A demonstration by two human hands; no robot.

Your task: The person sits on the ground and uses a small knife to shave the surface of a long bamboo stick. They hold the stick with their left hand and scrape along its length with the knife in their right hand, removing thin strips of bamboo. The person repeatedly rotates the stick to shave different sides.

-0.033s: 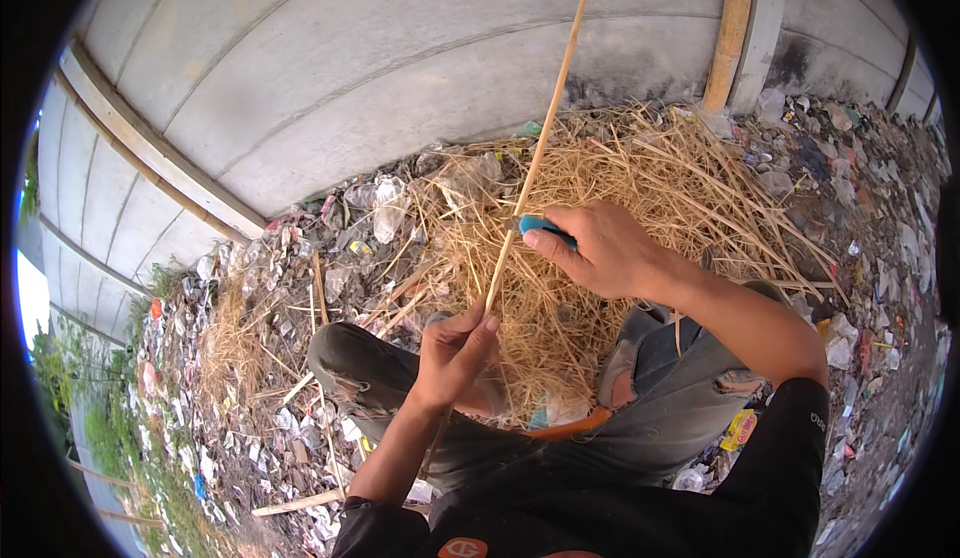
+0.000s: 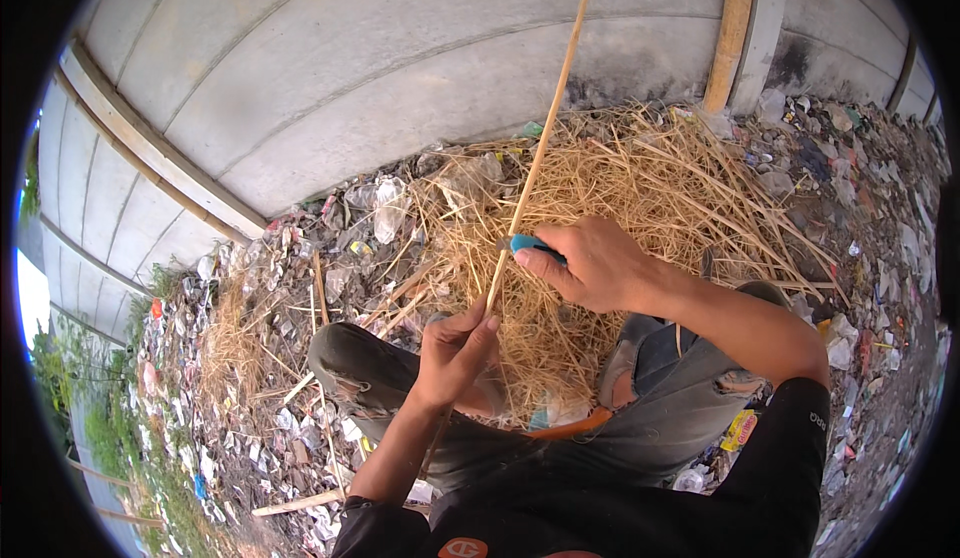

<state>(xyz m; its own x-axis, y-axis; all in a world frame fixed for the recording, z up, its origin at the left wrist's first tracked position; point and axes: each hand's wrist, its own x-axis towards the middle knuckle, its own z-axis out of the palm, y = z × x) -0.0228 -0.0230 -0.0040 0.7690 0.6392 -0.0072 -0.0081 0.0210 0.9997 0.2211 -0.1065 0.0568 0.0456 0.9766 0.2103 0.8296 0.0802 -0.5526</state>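
Stick, long and pale, is what I see from my remote seat through the head view: it slants from the upper edge, in front of the grey wall, down to the left hand. There thumb and forefinger are pinched closed on its lower part. I see the right hand with fingers curled around a blue-handled tool, whose dark end meets the stick just above the left hand; how deep it bites, I cannot tell. Straw-coloured strips lie heaped beyond both hands, before the bent legs.
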